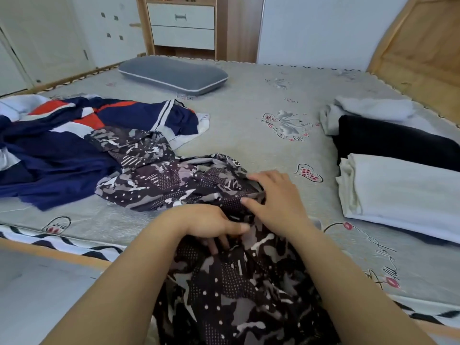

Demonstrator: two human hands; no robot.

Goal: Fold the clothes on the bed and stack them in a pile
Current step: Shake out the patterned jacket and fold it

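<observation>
A dark patterned garment [174,180] with grey and white shapes lies crumpled across the near middle of the bed and hangs over its front edge toward me. My left hand [211,224] grips a bunch of this fabric, fingers curled under it. Just beside it, my right hand [271,197] pinches a fold of the same garment between thumb and fingers. A navy, orange and white garment [62,145] lies unfolded at the left, partly under the patterned one. At the right, a folded cream piece [403,190] lies against a folded black piece [393,140] and a pale grey one [368,108].
A grey pillow [174,73] lies at the far side of the bed. The grey printed sheet [261,120] is bare in the middle. A wooden headboard [423,51] rises at the right, and a wooden bed rail [49,252] runs along the near left edge.
</observation>
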